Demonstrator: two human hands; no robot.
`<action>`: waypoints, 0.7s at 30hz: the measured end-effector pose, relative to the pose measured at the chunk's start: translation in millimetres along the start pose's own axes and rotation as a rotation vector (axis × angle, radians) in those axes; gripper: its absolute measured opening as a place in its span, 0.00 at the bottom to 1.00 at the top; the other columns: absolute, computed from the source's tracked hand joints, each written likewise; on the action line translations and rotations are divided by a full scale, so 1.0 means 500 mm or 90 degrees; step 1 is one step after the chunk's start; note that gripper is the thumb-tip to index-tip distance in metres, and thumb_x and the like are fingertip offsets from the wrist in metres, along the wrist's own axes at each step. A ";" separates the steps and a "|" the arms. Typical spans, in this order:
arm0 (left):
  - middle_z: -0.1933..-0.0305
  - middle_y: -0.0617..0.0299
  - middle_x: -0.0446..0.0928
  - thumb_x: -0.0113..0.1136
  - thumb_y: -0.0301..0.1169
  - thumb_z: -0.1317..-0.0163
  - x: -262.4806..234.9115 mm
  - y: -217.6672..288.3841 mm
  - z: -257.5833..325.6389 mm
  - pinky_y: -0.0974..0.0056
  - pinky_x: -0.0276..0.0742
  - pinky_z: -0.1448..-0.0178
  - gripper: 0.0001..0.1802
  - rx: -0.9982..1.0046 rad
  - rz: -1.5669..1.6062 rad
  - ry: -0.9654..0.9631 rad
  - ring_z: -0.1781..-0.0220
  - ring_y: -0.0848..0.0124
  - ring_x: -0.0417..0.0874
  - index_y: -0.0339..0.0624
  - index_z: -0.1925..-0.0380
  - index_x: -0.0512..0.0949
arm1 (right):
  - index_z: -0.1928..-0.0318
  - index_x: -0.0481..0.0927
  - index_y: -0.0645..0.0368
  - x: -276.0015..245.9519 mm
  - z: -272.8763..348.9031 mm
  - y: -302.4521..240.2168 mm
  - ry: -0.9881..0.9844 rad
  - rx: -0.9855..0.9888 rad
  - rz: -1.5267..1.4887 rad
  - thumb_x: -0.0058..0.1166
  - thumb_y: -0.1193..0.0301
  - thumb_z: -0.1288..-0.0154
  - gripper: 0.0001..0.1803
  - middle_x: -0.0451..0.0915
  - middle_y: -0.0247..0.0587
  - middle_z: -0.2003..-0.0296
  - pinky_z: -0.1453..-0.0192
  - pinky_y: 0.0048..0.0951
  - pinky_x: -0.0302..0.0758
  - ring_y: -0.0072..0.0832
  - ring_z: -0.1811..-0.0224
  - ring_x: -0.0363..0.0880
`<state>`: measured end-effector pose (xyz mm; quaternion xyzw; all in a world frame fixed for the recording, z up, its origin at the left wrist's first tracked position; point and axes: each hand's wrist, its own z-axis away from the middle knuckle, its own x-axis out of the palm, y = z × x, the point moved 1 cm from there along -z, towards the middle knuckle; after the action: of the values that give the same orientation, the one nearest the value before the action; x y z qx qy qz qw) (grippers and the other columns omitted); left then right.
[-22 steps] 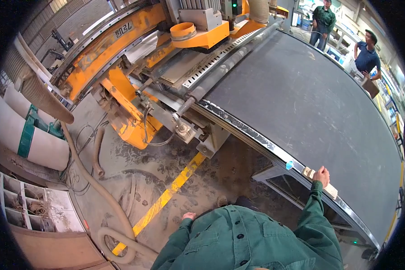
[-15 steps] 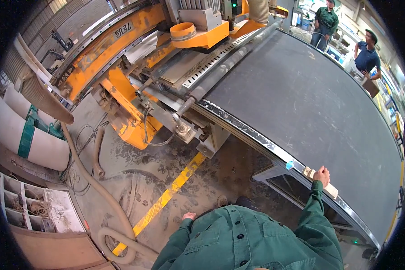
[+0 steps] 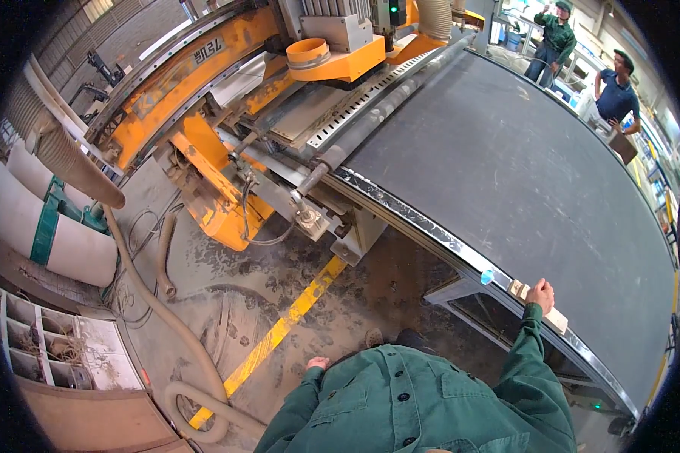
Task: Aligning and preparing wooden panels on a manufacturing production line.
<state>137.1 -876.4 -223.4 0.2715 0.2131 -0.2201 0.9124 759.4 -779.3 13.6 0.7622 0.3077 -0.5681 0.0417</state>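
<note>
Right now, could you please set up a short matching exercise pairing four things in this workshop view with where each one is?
Things:
1. right hand
2. left hand
3. yellow painted floor stripe
4. ribbed grey dust hose

Places:
A. hanging free beside the green jacket
B. on a pale wooden block at the dark table's metal edge
C. snaking over the dusty floor at left
D. running diagonally under the table's corner

Pairs: 1-B, 2-A, 3-D, 4-C
</note>
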 end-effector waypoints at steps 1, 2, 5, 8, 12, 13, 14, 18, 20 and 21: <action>0.68 0.60 0.77 0.56 0.44 0.57 0.002 0.000 -0.002 0.66 0.69 0.56 0.17 -0.001 0.003 -0.006 0.64 0.68 0.76 0.47 0.70 0.77 | 0.77 0.73 0.58 0.000 0.000 0.002 -0.004 -0.002 -0.002 0.36 0.58 0.45 0.18 0.73 0.41 0.75 0.65 0.36 0.67 0.39 0.70 0.70; 0.68 0.60 0.77 0.56 0.44 0.57 0.003 -0.001 -0.004 0.66 0.69 0.56 0.17 -0.001 0.003 -0.007 0.64 0.68 0.76 0.47 0.70 0.77 | 0.77 0.73 0.58 0.000 0.000 0.002 -0.003 -0.001 -0.001 0.36 0.58 0.45 0.18 0.73 0.41 0.75 0.65 0.36 0.67 0.39 0.70 0.70; 0.68 0.60 0.77 0.56 0.45 0.58 0.005 -0.001 -0.008 0.65 0.69 0.56 0.18 -0.003 -0.012 -0.009 0.63 0.68 0.76 0.47 0.69 0.77 | 0.78 0.73 0.58 -0.001 0.000 0.005 -0.002 0.004 -0.002 0.36 0.58 0.45 0.18 0.73 0.41 0.75 0.65 0.36 0.67 0.39 0.70 0.70; 0.69 0.60 0.77 0.57 0.46 0.58 0.006 0.000 -0.006 0.66 0.69 0.56 0.18 0.005 -0.003 -0.001 0.64 0.68 0.76 0.48 0.69 0.78 | 0.78 0.73 0.57 0.007 -0.001 0.011 0.017 -0.017 0.011 0.36 0.59 0.45 0.17 0.73 0.41 0.75 0.65 0.36 0.67 0.38 0.70 0.71; 0.70 0.60 0.77 0.57 0.46 0.59 0.008 0.008 -0.003 0.66 0.70 0.57 0.18 -0.012 0.006 -0.007 0.65 0.68 0.76 0.47 0.71 0.78 | 0.77 0.73 0.57 0.013 -0.003 0.018 0.010 -0.006 0.013 0.36 0.58 0.45 0.18 0.73 0.41 0.75 0.65 0.36 0.67 0.39 0.69 0.71; 0.70 0.60 0.77 0.58 0.45 0.59 0.008 0.005 -0.005 0.66 0.70 0.58 0.17 -0.013 0.004 -0.001 0.66 0.68 0.76 0.47 0.71 0.78 | 0.77 0.73 0.57 0.013 -0.004 0.017 0.005 -0.001 0.017 0.36 0.58 0.45 0.18 0.73 0.41 0.75 0.65 0.36 0.67 0.39 0.69 0.71; 0.70 0.60 0.77 0.58 0.45 0.59 0.008 0.002 -0.006 0.66 0.70 0.58 0.17 -0.013 0.005 0.000 0.66 0.68 0.76 0.47 0.71 0.78 | 0.77 0.73 0.57 0.012 -0.004 0.016 0.004 -0.002 0.016 0.36 0.58 0.45 0.18 0.73 0.41 0.75 0.65 0.36 0.67 0.39 0.69 0.71; 0.71 0.60 0.77 0.58 0.44 0.59 0.008 -0.006 -0.009 0.66 0.70 0.58 0.16 0.001 0.003 0.010 0.66 0.68 0.77 0.47 0.72 0.78 | 0.76 0.73 0.57 0.006 -0.001 0.002 -0.014 0.003 0.012 0.36 0.58 0.45 0.18 0.73 0.42 0.74 0.64 0.37 0.67 0.39 0.69 0.71; 0.71 0.60 0.77 0.59 0.43 0.59 0.007 0.003 -0.004 0.66 0.70 0.58 0.16 0.002 0.004 0.011 0.67 0.68 0.77 0.46 0.72 0.78 | 0.76 0.73 0.57 0.000 0.000 0.002 -0.016 0.003 0.014 0.36 0.58 0.45 0.18 0.73 0.42 0.74 0.64 0.37 0.67 0.39 0.69 0.71; 0.71 0.59 0.77 0.59 0.43 0.59 0.007 0.007 0.000 0.66 0.70 0.58 0.16 0.014 0.016 0.008 0.67 0.69 0.77 0.45 0.72 0.78 | 0.76 0.73 0.57 -0.002 0.000 0.002 -0.014 0.008 0.015 0.36 0.58 0.45 0.18 0.73 0.42 0.74 0.64 0.37 0.67 0.39 0.69 0.71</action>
<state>141.5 -874.7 -223.9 0.2857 0.2133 -0.2093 0.9105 759.6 -780.3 14.1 0.7595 0.2947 -0.5780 0.0473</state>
